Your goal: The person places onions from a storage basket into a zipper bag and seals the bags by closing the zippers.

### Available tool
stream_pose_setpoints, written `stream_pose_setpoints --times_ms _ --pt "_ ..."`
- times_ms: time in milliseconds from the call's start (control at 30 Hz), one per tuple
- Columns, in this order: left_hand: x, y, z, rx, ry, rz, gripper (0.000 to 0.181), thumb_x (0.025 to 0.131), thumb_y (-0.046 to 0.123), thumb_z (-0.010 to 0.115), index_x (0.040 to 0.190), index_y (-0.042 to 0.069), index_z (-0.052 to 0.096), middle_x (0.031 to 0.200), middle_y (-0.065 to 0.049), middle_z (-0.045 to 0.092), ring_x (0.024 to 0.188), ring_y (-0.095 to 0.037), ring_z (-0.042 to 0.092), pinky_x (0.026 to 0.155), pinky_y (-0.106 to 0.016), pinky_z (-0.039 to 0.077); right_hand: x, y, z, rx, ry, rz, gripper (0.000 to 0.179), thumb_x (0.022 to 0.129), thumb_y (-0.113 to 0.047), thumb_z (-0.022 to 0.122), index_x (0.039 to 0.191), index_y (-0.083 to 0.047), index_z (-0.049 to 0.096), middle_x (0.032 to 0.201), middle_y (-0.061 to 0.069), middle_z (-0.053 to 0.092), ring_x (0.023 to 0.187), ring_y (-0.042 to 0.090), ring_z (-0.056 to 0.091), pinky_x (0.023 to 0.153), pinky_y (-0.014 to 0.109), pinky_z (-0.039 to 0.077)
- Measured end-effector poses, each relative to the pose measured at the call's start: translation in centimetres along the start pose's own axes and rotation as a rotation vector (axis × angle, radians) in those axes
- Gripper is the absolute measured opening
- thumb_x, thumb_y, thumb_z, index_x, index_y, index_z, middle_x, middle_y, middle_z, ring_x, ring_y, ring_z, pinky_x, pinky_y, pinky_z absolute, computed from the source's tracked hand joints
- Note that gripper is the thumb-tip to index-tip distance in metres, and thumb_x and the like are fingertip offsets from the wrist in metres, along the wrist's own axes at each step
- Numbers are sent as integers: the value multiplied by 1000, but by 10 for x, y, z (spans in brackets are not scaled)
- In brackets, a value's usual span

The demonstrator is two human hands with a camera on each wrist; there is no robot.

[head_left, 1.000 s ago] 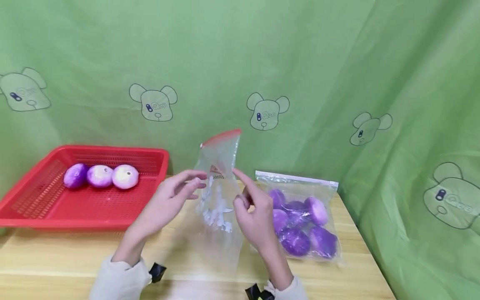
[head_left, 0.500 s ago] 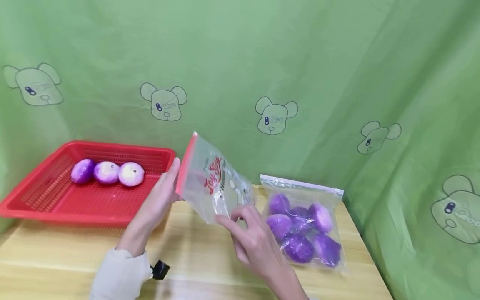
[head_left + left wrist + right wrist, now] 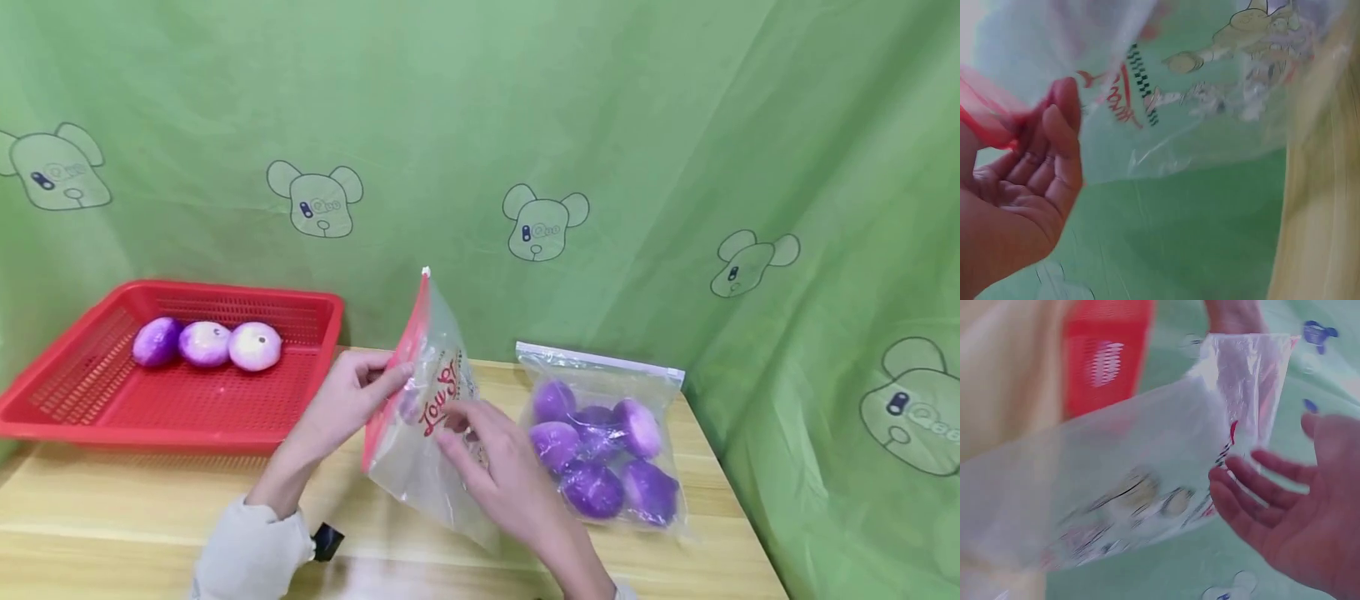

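My left hand pinches a clear zip bag by its red-edged mouth, thumb on the near side. The bag hangs tilted above the table, with its mouth toward the left and red lettering on its side. It looks flat, with nothing inside. Close against the printed side is my right hand. In the right wrist view its fingers are loosely extended at the bag's surface, not curled round it. The left wrist view shows the left fingers bent at the red strip.
A red plastic basket stands at the left with three purple-and-white onion-like rounds in it. At the right lies a zip bag holding several purple rounds. A green curtain hangs behind the wooden table.
The bag has turned from upright, red mouth at the top, to tilted with its mouth leftward. My left hand has gone from loosely spread beside it to pinching the mouth; the right has loosened.
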State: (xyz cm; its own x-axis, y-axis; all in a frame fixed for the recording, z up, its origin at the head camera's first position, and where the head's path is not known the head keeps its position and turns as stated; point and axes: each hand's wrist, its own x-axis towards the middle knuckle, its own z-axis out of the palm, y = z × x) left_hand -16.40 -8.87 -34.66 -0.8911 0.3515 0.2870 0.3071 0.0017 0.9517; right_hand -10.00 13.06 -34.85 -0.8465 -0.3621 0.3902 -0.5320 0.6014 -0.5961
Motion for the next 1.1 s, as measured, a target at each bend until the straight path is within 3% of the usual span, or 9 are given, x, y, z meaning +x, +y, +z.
stream_pose_setpoints --times_ms 100,200,333,433,667,767,900,1000,1100 --pt "-3 7 18 -9 -19 104 16 98 10 62 96 -2 72 69 -4 62 58 -8 54 49 -21 45 16 -12 -4 177 103 41 33 103 -36 53 128 -14 57 98 -6 67 84 6 64 74 28 58" --pt "-6 10 35 -34 -30 140 19 101 10 58 96 -2 71 67 1 57 57 -6 50 49 -21 43 26 -23 -6 283 142 110 39 102 -39 56 133 -16 50 92 -3 68 74 8 65 64 28 58" --pt "-4 11 48 -56 -26 144 30 106 12 47 92 -3 69 71 1 58 64 -7 54 58 -22 49 28 -26 -14 308 113 166 57 97 -41 63 146 -25 39 90 -1 68 69 11 67 62 30 58" --pt "-3 13 49 -100 -25 112 36 107 15 43 88 -3 68 76 -1 62 68 -9 59 64 -25 53 26 -23 -23 302 53 144 68 94 -35 69 152 -33 32 98 -1 69 73 10 69 68 30 60" --pt "-4 14 48 -95 -78 65 39 104 10 39 84 -4 69 75 -6 66 62 -13 61 60 -31 56 15 -22 -35 85 -50 14 48 103 -36 54 150 -35 43 124 -5 68 95 5 68 78 26 58" --pt "-5 12 51 -58 -126 68 35 100 4 39 82 -2 69 73 -6 65 59 -17 60 58 -33 57 11 -26 -37 0 -32 45 45 103 -45 49 146 -31 49 115 -7 70 91 2 67 74 23 57" --pt "-7 11 57 19 -180 91 24 98 2 47 89 2 70 73 -5 64 57 -20 60 53 -33 56 9 -31 -41 -99 83 93 29 99 -43 58 122 -24 60 85 -12 66 67 1 62 58 19 53" --pt "-9 14 60 90 -147 95 19 95 2 53 84 7 68 70 -1 63 56 -17 60 51 -31 54 6 -33 -48 -194 142 66 17 94 -21 67 110 -21 61 82 -12 64 64 2 59 53 17 49" --pt "-12 20 62 186 -57 128 19 88 -1 56 76 11 64 67 5 62 56 -12 59 51 -29 53 1 -34 -55 -258 151 25 33 84 -2 65 112 -20 68 82 -13 63 62 0 54 52 17 47"
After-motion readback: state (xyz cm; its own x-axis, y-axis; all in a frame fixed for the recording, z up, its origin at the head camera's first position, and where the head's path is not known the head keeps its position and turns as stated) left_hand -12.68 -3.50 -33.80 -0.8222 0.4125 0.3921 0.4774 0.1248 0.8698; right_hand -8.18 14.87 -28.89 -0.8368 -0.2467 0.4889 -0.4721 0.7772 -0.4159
